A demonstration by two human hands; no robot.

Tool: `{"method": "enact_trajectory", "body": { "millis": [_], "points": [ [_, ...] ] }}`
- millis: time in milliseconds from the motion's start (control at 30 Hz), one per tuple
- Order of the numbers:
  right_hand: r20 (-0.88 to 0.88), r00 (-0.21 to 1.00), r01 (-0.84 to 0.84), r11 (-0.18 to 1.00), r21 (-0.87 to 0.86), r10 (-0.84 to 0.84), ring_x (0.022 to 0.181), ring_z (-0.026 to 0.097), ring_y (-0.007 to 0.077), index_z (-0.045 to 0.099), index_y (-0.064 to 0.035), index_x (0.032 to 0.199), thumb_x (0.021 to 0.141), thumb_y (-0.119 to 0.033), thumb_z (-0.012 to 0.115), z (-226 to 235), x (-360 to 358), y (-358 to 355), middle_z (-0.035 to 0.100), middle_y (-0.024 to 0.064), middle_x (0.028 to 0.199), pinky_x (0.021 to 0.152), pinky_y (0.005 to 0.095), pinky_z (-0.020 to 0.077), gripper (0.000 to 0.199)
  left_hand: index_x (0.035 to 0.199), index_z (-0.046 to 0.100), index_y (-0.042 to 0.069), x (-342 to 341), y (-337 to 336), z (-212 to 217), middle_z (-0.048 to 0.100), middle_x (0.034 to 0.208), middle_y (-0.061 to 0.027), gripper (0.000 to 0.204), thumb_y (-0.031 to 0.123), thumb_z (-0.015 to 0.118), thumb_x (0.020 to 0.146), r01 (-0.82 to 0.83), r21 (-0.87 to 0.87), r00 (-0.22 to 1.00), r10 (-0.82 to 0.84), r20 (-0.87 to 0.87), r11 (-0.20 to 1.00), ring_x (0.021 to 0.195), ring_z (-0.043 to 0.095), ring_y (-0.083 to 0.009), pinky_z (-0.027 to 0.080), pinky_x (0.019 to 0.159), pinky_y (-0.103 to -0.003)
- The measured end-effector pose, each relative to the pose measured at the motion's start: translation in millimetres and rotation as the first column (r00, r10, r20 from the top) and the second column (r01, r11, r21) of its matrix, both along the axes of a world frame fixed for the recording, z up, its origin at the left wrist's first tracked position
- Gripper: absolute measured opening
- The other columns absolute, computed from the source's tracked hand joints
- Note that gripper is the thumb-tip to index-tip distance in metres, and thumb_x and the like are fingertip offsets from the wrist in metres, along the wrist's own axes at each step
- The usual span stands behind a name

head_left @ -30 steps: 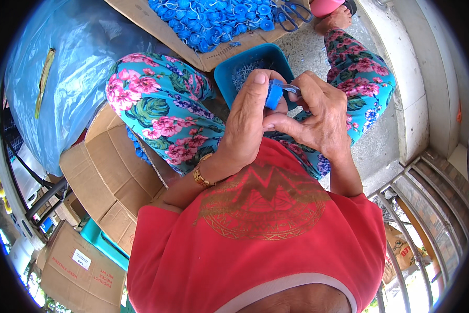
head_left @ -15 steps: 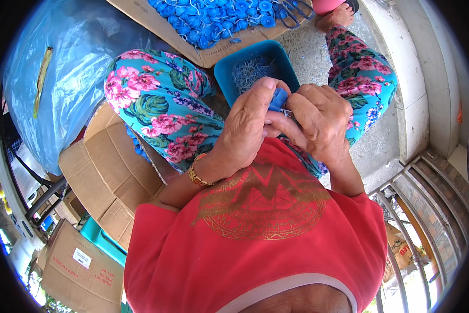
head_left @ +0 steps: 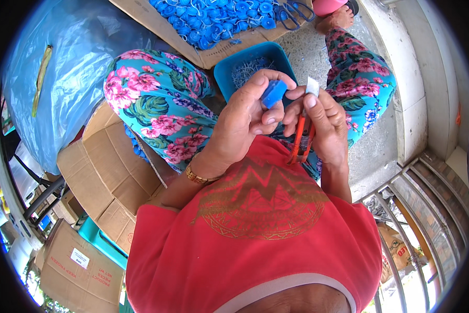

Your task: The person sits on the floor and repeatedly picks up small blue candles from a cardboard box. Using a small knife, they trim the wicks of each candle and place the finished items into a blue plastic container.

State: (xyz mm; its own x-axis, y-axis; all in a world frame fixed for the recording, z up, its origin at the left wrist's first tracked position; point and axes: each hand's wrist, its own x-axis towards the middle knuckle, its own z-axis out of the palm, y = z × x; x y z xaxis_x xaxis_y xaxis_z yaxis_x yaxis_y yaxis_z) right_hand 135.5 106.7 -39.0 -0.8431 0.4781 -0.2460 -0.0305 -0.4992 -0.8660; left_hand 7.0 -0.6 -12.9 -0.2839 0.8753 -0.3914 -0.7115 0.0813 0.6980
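Observation:
My left hand (head_left: 243, 116) pinches a small blue plastic piece (head_left: 274, 94) between thumb and fingers, one flat side turned up. In my right hand (head_left: 326, 122) is a red-orange utility knife (head_left: 302, 138). Its blade stands out past my thumb, pointing away from me, just right of the blue piece and apart from it. Some right fingertips come close to the left fingers. Beyond both hands sits a blue plastic tub (head_left: 225, 68) with thin whitish string scraps (head_left: 251, 69) in it.
At the top, a cardboard box (head_left: 213, 56) holds many blue round pieces (head_left: 213, 21) with strings, beside dark-handled scissors (head_left: 295, 14). A big blue plastic bag (head_left: 83, 68) and an open carton (head_left: 114, 172) lie at left. Metal railings (head_left: 417, 208) stand at right.
My hands have drawn slightly apart. The blue piece has been turned, and the knife, not clearly visible before, now shows in my right hand with its blade up.

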Motion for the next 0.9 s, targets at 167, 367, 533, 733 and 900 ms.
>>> {"method": "enact_trajectory", "body": {
  "millis": [167, 367, 533, 733, 900],
  "points": [
    [0.029, 0.998, 0.046, 0.984, 0.171, -0.052, 0.056, 0.053, 0.0081, 0.049, -0.0011, 0.126, 0.096, -0.018, 0.048, -17, 13, -22, 0.06, 0.0055, 0.077, 0.05, 0.0185, 0.0409, 0.035, 0.104, 0.048, 0.006, 0, -1, 3, 0.041, 0.058, -0.0007, 0.044, 0.044, 0.027, 0.098, -0.002, -0.091, 0.995, -0.007, -0.103, 0.996, 0.048, 0.03, -0.0053, 0.026, 0.047, -0.018],
    [-0.035, 0.999, 0.041, 0.99, 0.132, -0.037, 0.069, 0.046, 0.0123, 0.048, -0.0008, 0.128, 0.095, -0.03, 0.043, -3, 8, -7, 0.05, 0.0046, 0.077, 0.062, 0.0268, 0.0388, 0.044, 0.1, 0.048, 0.007, 5, 1, 1, 0.045, 0.065, -0.0025, 0.042, 0.044, 0.029, 0.098, -0.091, -0.043, 0.994, 0.087, -0.069, 0.995, 0.054, 0.035, -0.0072, 0.031, 0.052, -0.019],
    [-0.002, 0.986, 0.117, 0.677, 0.727, -0.168, 0.069, 0.057, 0.0198, 0.052, 0.0041, 0.121, 0.088, -0.017, 0.056, 16, -15, -16, 0.061, 0.0136, 0.089, 0.062, 0.0289, 0.0465, 0.039, 0.1, 0.051, 0.006, 10, 9, -3, 0.048, 0.081, -0.002, 0.046, 0.045, 0.028, 0.098, -0.22, -0.04, 0.95, 0.204, -0.235, 0.975, 0.07, 0.042, -0.0088, 0.035, 0.065, -0.023],
    [-0.063, 0.982, 0.147, 0.504, 0.851, -0.179, 0.068, 0.06, 0.0266, 0.051, 0.0022, 0.115, 0.086, -0.021, 0.061, 9, -27, -21, 0.061, 0.0169, 0.097, 0.061, 0.0323, 0.0492, 0.039, 0.109, 0.048, 0.003, 11, 7, -4, 0.05, 0.093, -0.0034, 0.045, 0.043, 0.029, 0.099, -0.219, -0.051, 0.956, 0.203, -0.212, 0.974, 0.088, 0.049, -0.0118, 0.04, 0.083, -0.028],
    [-0.07, 0.979, 0.156, 0.475, 0.866, -0.193, 0.068, 0.06, 0.0271, 0.048, 0.0018, 0.116, 0.087, -0.022, 0.06, 5, -25, -22, 0.06, 0.016, 0.089, 0.059, 0.033, 0.049, 0.039, 0.113, 0.045, 0.002, 10, 7, -9, 0.05, 0.095, -0.0052, 0.049, 0.044, 0.026, 0.099, -0.17, 0.034, 0.904, 0.17, -0.393, 0.985, 0.089, 0.05, -0.0122, 0.041, 0.083, -0.027]
  ]
}}
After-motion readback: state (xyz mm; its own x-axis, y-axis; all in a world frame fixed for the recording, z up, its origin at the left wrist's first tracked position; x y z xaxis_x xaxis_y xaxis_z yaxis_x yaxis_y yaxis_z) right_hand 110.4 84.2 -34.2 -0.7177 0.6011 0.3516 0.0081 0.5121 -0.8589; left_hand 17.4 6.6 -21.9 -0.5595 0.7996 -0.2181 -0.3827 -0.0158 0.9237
